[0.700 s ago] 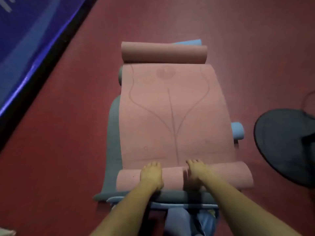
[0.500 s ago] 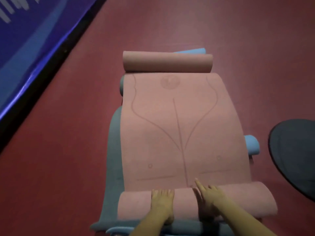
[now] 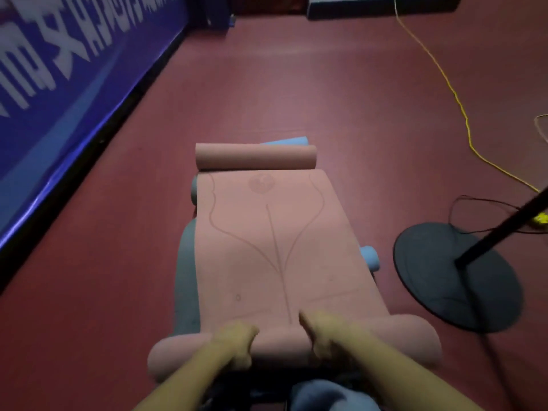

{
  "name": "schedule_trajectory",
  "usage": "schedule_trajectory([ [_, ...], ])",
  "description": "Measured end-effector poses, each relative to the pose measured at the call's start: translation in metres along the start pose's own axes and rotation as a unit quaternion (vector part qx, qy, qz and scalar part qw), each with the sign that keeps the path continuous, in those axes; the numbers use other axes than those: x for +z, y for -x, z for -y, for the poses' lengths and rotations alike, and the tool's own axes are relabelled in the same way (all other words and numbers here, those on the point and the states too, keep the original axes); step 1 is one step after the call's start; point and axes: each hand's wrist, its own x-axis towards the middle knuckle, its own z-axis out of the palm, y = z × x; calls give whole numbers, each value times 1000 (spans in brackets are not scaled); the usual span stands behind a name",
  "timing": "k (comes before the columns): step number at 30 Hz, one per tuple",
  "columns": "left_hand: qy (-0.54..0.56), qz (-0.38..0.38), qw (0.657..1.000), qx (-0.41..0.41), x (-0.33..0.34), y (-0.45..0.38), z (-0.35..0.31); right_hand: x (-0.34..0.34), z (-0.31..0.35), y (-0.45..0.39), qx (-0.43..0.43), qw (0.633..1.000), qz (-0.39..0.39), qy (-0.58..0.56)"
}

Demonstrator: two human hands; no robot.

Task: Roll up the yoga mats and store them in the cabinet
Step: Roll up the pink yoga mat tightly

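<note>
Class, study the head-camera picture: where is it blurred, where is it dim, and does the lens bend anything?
Head view: hands and near roll of the pink mat are motion-smeared; the banner lettering streaks; lighting is dim, darkest at the bottom edge; wide-angle lens bows the banner's base line.

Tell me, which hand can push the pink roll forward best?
Probably the right hand: it rests nearest the middle line of the pink mat. The left hand sits left of centre, though both are on the roll.

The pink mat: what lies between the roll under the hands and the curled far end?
In the head view, only the flat, unrolled stretch of the pink mat with its printed lines lies between; nothing rests on it. Both the left hand and the right hand sit on the near roll.
</note>
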Motion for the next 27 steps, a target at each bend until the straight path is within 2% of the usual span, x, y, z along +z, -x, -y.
schedule_trajectory([
  [6, -102, -185, 977, -36, -35, 130, -9, -46, 55, 106, -58, 982, -129, 128],
  [9, -113, -321, 940, 9, -46, 192, -17, -52, 72, 166, -82, 960, -219, 153],
  [12, -121, -374, 918, 50, -33, 243, -22, -36, 81, 224, -113, 931, -306, 164],
  [13, -118, -400, 906, 69, -23, 259, -27, -26, 82, 241, -124, 925, -325, 155],
  [15, -119, -485, 860, 106, -1, 293, -37, -5, 84, 271, -154, 910, -364, 124],
  [17, -114, -547, 822, 111, 21, 325, -44, 20, 91, 297, -178, 896, -386, 131],
  [19, -112, -565, 810, 108, 53, 346, -49, 48, 96, 319, -219, 876, -399, 161],
  [22, -84, -563, 818, 88, 88, 362, -53, 72, 88, 344, -265, 859, -410, 158],
  [27, 0, -511, 858, 60, 106, 366, -57, 82, 58, 342, -219, 901, -368, 62],
])
